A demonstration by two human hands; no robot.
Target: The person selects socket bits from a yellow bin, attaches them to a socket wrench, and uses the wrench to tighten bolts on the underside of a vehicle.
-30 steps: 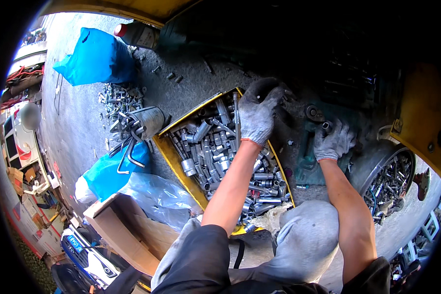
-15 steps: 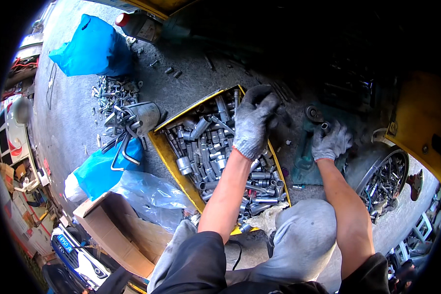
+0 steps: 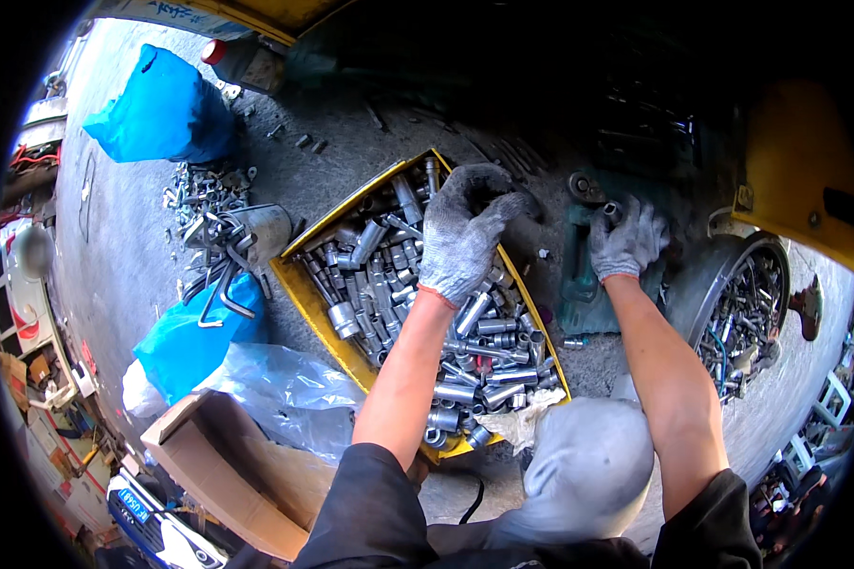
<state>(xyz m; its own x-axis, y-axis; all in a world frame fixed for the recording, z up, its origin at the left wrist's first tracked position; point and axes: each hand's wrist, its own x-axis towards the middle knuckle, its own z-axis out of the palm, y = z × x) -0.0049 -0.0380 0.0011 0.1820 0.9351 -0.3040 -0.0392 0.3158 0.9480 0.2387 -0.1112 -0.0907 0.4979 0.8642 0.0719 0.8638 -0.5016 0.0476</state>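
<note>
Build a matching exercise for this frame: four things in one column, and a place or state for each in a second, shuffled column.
Things:
1. left hand
2. right hand
3. yellow tray
4. cardboard box

Places or states:
A. open, lower left, beside clear plastic sheet
B. gloved, over the sockets
C. full of metal sockets
D. gloved, holding a small socket above the green tool

Pairs: 1-B, 2-D, 3-C, 4-A
</note>
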